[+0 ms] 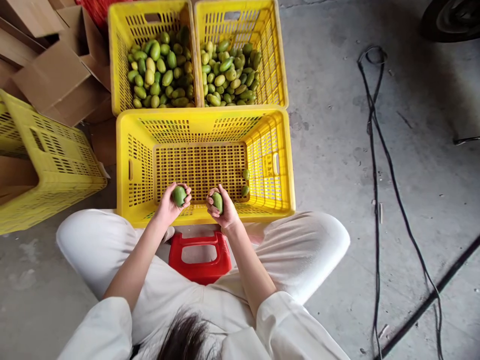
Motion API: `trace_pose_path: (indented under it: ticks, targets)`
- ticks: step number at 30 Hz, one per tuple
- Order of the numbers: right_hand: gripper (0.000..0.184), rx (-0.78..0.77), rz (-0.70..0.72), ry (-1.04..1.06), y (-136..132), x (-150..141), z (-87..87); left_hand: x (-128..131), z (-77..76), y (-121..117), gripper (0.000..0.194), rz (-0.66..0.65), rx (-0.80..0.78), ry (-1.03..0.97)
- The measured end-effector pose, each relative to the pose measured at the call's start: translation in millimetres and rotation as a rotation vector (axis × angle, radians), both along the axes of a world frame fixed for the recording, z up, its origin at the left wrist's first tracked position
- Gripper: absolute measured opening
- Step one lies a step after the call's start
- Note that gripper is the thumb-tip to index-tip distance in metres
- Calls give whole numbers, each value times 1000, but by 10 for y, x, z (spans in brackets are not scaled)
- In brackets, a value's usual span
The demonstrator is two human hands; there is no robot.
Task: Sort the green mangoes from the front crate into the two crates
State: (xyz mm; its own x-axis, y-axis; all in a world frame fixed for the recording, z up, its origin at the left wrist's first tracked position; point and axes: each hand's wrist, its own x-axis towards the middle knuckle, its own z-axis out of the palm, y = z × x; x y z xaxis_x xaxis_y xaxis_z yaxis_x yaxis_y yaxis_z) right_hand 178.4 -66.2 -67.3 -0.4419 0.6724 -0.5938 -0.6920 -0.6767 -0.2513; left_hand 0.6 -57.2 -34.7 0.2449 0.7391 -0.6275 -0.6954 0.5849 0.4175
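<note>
Over the near edge of a yellow plastic crate (204, 114), my left hand (170, 204) is closed around a round green fruit (179, 196). My right hand (224, 210) grips another green fruit (217, 202), a little more oval, a short way to the right. Two small green fruits (245, 191) rest at the right side of this crate's slotted floor. Beyond it stand two more yellow crates: the left one (115, 60) and the right one (275, 55) each hold a heap of oval green and yellowish fruits (161, 70). Their exact kind I cannot tell.
A red plastic stool (200, 272) sits between my legs. At left are a tilted yellow crate (63, 145) and cardboard boxes (56, 80). Looped black cable (375, 150) and a dark pole (427, 300) lie on the concrete floor at right, with a wheel (450, 22) at top right.
</note>
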Motion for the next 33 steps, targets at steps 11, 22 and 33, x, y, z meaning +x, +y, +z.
trace_pose_path:
  ticks: [11, 22, 33]
  targets:
    - [39, 56, -213, -13, 21, 65, 140, -1, 22, -32, 41, -35, 64, 59]
    - [30, 122, -55, 52, 9, 15, 72, -19, -26, -21, 31, -140, 90, 108]
    - [42, 77, -195, 16, 19, 43, 103, -5, -32, 2, 31, 13, -4, 18]
